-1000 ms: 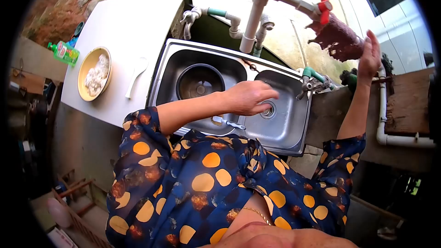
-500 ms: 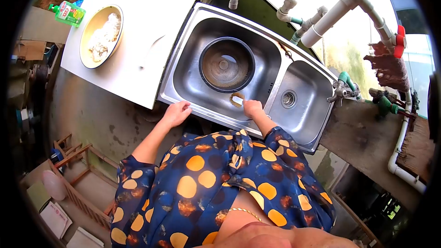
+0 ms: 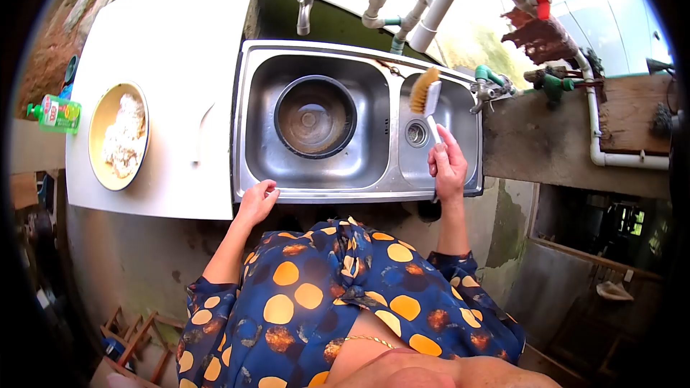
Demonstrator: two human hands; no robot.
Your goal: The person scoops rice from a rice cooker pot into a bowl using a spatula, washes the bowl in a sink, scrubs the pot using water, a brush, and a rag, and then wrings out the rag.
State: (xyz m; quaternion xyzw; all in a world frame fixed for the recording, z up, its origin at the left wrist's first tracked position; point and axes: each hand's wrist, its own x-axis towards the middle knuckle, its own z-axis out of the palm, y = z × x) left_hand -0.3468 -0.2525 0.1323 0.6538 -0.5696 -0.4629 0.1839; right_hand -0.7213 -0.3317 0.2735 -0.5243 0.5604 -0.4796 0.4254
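Note:
My right hand (image 3: 448, 164) is closed around the white handle of a brush (image 3: 432, 98), its tan bristles raised above the small right basin. At the sink's front rim, my left hand (image 3: 258, 201) rests with its fingers curled; whether anything is in them is too small to tell. A dark round pan (image 3: 316, 116) with some water in it sits in the large left basin of the steel sink (image 3: 316, 46).
On the white counter (image 3: 172, 36) at the left are a yellow bowl (image 3: 123, 135) of whitish stuff and a white spoon (image 3: 202, 134). A green bottle (image 3: 54, 113) stands beyond the counter's left edge. Taps and a thick white pipe (image 3: 440, 14) rise behind the sink.
My right hand has taken hold of the brush and lifted it out of the left basin, over to the right one. My left hand stays by the sink's front rim. The view has turned.

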